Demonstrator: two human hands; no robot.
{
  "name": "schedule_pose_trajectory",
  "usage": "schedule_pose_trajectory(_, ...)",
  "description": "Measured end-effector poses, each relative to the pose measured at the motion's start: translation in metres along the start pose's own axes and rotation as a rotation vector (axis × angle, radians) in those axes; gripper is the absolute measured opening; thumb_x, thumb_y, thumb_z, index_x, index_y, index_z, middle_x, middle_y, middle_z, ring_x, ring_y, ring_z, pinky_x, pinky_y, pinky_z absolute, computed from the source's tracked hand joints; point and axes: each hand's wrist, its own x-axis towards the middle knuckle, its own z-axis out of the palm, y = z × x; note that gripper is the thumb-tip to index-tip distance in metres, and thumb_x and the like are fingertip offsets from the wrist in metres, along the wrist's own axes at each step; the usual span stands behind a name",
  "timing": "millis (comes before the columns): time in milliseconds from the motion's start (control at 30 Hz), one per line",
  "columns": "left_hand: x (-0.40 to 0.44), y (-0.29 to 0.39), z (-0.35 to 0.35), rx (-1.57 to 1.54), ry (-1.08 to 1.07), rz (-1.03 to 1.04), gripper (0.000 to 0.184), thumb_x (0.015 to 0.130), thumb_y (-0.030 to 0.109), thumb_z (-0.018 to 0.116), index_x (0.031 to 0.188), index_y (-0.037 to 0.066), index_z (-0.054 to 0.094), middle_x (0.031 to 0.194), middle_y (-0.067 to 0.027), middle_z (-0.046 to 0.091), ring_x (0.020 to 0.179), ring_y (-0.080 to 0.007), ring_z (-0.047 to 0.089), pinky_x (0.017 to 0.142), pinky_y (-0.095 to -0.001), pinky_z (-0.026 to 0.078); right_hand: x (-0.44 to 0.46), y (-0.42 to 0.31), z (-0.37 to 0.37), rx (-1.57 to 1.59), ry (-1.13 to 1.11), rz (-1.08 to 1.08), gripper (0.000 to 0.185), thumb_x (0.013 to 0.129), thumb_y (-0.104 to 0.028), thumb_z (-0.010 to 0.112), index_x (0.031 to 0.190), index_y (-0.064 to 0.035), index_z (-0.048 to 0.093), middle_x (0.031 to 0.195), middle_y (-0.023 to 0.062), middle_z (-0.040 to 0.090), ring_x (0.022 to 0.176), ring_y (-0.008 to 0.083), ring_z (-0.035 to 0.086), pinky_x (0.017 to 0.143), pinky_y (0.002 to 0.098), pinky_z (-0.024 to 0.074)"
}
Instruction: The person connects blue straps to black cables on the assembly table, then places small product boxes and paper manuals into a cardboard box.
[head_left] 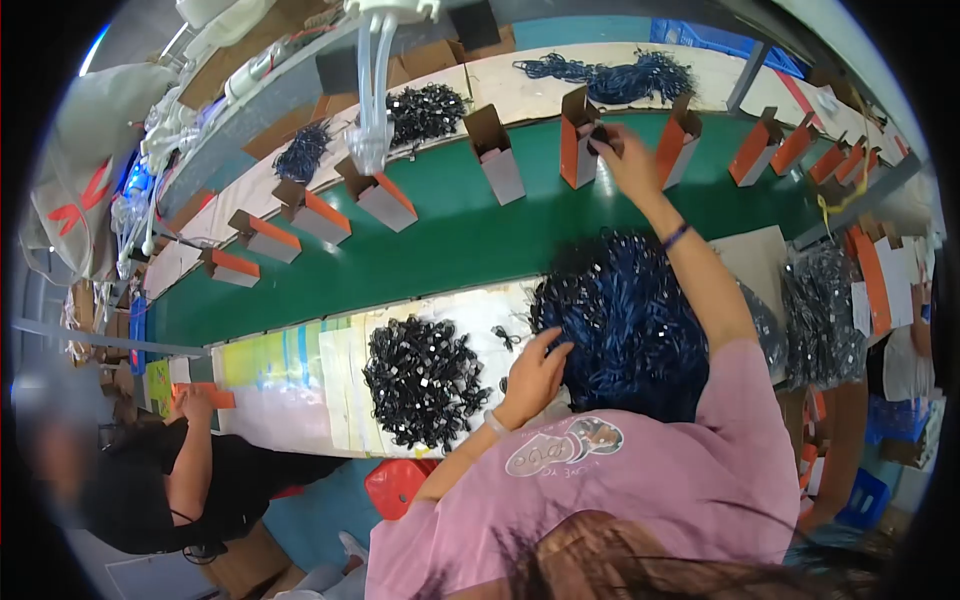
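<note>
The right hand [625, 163] pinches a small dark item [600, 138] at the mouth of an open orange carton [574, 158], beyond the blue cord heap [632, 335]; the left hand [535, 382], fingers loosely parted, visibly grips nothing at the heap's left edge. The item looks light; fingertips around its middle should suffice.

The only lettering we can sort of get is in the print [565, 447] across the chest of the pink shirt [640, 490], a small line that might say "LOVE YO", though it's blurry and the lens warps it. We can't pull a word from the red marks on the whitish bag [75, 160], or anything off the orange boxes [575, 158].
</note>
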Motion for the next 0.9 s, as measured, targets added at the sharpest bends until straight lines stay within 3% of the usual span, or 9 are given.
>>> schedule_pose_trajectory(100,-0.004,0.0,-0.002,-0.047,-0.009,-0.062,0.037,0.082,0.004,0.059,0.118,0.005,0.055,0.12,-0.016,0.054,0.105,-0.0334,0.056,0.086,-0.0381,0.049,0.055,0.023,0.023,-0.279,0.114,-0.256,0.023,0.082,-0.025,0.063,0.101,-0.0103,0.064,0.089,0.009,0.066,0.09,0.0267,0.064,0.077,0.0394,0.0489)
schedule_pose_trajectory(200,-0.006,-0.008,0.0,-0.037,0.012,-0.093,0.035,0.083,0.004,0.059,0.117,0.006,0.056,0.118,-0.0142,0.056,0.104,-0.0322,0.057,0.084,-0.0375,0.05,0.088,0.062,0.041,-0.693,-0.004,-0.495,0.015,0.08,-0.02,0.062,0.093,-0.0129,0.067,0.091,0.0014,0.067,0.094,0.0232,0.062,0.084,0.0366,0.0464)
schedule_pose_trajectory(300,-0.012,-0.012,0.001,-0.084,0.036,-0.111,0.03,0.084,0.003,0.059,0.114,0.007,0.058,0.112,-0.0131,0.058,0.1,-0.0325,0.058,0.083,-0.0376,0.05,0.093,0.09,0.056,-0.844,-0.084,-0.758,0.016,0.081,-0.017,0.057,0.092,-0.0127,0.067,0.092,0.003,0.067,0.102,0.0219,0.058,0.091,0.037,0.0426)
schedule_pose_trajectory(400,-0.013,-0.015,0.004,-0.139,0.037,-0.127,0.029,0.084,0.002,0.058,0.113,0.007,0.058,0.11,-0.0141,0.059,0.099,-0.0333,0.059,0.081,-0.0376,0.05,0.078,0.047,0.047,-0.983,-0.355,-0.473,0.019,0.082,-0.01,0.051,0.091,-0.0114,0.068,0.101,0.0058,0.065,0.117,0.0249,0.049,0.098,0.0404,0.0377)
schedule_pose_trajectory(467,-0.01,-0.014,0.006,-0.184,0.011,-0.153,0.028,0.084,0.002,0.059,0.112,0.006,0.059,0.109,-0.014,0.059,0.097,-0.034,0.059,0.08,-0.0376,0.05,0.079,0.044,0.044,-1.109,-0.482,-0.459,0.025,0.081,-0.007,0.051,0.102,-0.0098,0.065,0.112,0.0063,0.061,0.122,0.0255,0.045,0.101,0.0435,0.0347)
schedule_pose_trajectory(633,0.013,-0.002,0.006,-0.22,-0.031,-0.109,0.023,0.083,0.004,0.061,0.107,0.005,0.062,0.101,-0.014,0.06,0.089,-0.0326,0.06,0.073,-0.0363,0.05,0.066,0.059,0.04,-0.833,-0.073,-0.768,0.035,0.084,-0.013,0.055,0.119,-0.0105,0.058,0.119,0.0067,0.057,0.119,0.0249,0.048,0.102,0.0388,0.0344)
schedule_pose_trajectory(767,0.034,0.015,0.01,-0.209,-0.043,-0.113,0.012,0.085,0.01,0.063,0.097,0.006,0.066,0.088,-0.0106,0.06,0.072,-0.0273,0.062,0.061,-0.0334,0.05,0.004,0.029,0.006,-0.593,-0.243,-0.562,0.034,0.085,-0.017,0.057,0.118,-0.0084,0.058,0.116,0.0091,0.059,0.116,0.0279,0.051,0.099,0.0416,0.0373)
schedule_pose_trajectory(833,0.042,0.021,0.02,-0.188,-0.015,-0.117,0.014,0.085,0.017,0.066,0.093,0.006,0.066,0.084,-0.0086,0.06,0.067,-0.026,0.061,0.059,-0.0332,0.049,-0.039,0.017,-0.028,-0.362,-0.505,-0.468,0.028,0.09,-0.021,0.057,0.113,-0.0055,0.06,0.115,0.012,0.06,0.112,0.0307,0.052,0.097,0.0416,0.0395)
schedule_pose_trajectory(900,0.048,0.03,0.023,-0.169,-0.022,-0.015,0.02,0.083,0.025,0.068,0.091,0.006,0.066,0.081,-0.0076,0.059,0.068,-0.0261,0.061,0.058,-0.0333,0.049,-0.081,0.007,-0.06,-0.274,-0.539,-0.434,0.027,0.09,-0.019,0.058,0.112,-0.0051,0.061,0.114,0.0122,0.06,0.111,0.0298,0.053,0.097,0.0394,0.0396)
